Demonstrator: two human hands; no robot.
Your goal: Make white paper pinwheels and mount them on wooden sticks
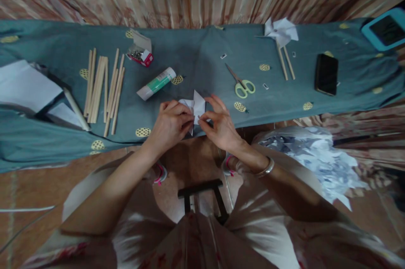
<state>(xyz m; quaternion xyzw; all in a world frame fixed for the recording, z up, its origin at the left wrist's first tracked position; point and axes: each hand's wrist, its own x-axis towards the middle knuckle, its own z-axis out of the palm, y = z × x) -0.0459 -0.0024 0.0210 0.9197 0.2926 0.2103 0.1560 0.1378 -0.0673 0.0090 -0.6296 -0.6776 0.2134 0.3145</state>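
A small white paper pinwheel (199, 103) with folded blades is between my hands, close to the table's front edge. My left hand (174, 120) pinches its left side with closed fingers. On the other side, my right hand (218, 122) has thumb and index finger pressed at the pinwheel's middle, the other fingers curved above. Whether a pin sits at that middle is too small to tell. A glue stick (157, 83) lies just beyond my left hand. Green-handled scissors (242, 84) rest to the right of my right hand.
Wooden sticks (98, 89) lie at the left beside white paper sheets (27, 85). An opened box of metal pins (141, 52) stands behind the glue stick. Pinwheels on sticks (281, 32), a phone (326, 74) and a blue-framed device (385, 29) are at the right. A bag of paper scraps (319, 163) is below.
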